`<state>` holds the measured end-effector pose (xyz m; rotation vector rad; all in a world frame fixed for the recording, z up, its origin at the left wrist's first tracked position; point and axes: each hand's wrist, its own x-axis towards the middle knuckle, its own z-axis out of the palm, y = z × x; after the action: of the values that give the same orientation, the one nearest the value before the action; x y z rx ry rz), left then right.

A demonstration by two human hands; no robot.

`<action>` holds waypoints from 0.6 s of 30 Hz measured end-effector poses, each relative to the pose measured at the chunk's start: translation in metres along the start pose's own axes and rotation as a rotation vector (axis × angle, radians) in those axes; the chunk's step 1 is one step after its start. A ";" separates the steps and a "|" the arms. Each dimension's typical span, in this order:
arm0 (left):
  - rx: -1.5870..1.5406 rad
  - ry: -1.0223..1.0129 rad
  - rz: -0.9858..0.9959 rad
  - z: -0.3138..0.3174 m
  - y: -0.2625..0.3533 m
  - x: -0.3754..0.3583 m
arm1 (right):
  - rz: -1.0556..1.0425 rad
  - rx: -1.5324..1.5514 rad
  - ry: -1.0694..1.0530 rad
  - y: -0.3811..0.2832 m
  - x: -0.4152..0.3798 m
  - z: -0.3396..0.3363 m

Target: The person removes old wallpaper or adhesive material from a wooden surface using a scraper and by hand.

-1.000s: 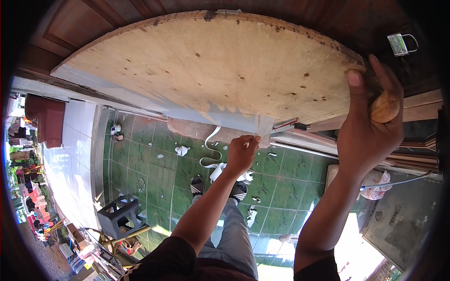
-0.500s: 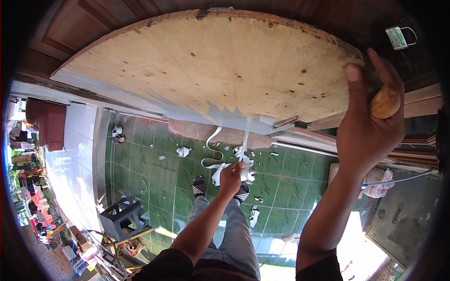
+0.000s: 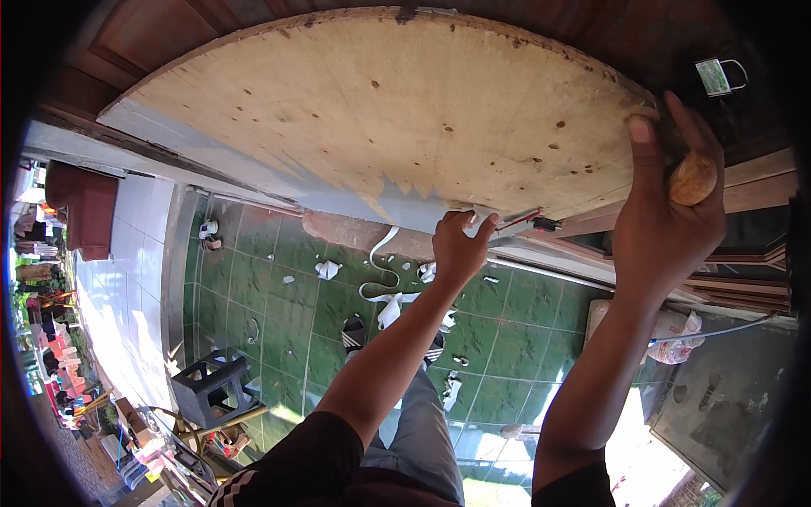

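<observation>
A large curved plywood board (image 3: 397, 110) spans the upper view, its lower part covered by a torn grey-white layer (image 3: 321, 201). My left hand (image 3: 460, 247) is at the board's lower edge, thumb and forefinger apart around a small white patch there. At the right end, my right hand (image 3: 672, 220) has its thumb against the board's edge, and its fingers wrap round a rounded wooden handle (image 3: 694, 179). The rest of that tool is hidden. A red and black cutter-like tool (image 3: 541, 222) lies by the lower edge, right of my left hand.
White strips and scraps (image 3: 390, 308) litter the green tiled floor (image 3: 279, 313) around my feet. A dark plastic stool (image 3: 211, 389) stands at lower left. A padlock (image 3: 720, 76) shows at upper right, and a sack (image 3: 676, 338) sits at the right.
My left hand has moved up from the hanging white strip it was pinching to the board's lower edge. That strip no longer stretches to the hand. My right hand stays at the board's end.
</observation>
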<state>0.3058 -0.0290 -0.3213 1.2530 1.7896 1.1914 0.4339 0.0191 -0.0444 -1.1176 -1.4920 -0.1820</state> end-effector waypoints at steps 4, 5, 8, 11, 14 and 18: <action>-0.184 0.011 -0.052 0.008 -0.006 0.007 | -0.011 0.000 0.006 0.001 0.000 0.001; -0.219 -0.007 -0.076 0.010 -0.010 0.007 | -0.010 0.000 0.008 0.001 0.000 0.001; -0.242 0.084 -0.074 0.012 -0.005 0.004 | 0.033 -0.044 -0.052 -0.002 -0.002 -0.004; -0.296 0.104 -0.232 0.014 0.007 -0.006 | 0.032 -0.022 -0.052 0.000 -0.003 -0.004; -0.277 0.084 -0.326 0.017 0.000 -0.013 | 0.035 -0.020 -0.055 -0.001 -0.002 -0.004; -0.278 0.066 -0.352 0.015 -0.006 -0.023 | -0.006 -0.044 -0.056 -0.001 -0.001 -0.004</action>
<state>0.3242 -0.0471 -0.3328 0.7143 1.7293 1.2330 0.4362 0.0155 -0.0438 -1.1620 -1.5479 -0.1904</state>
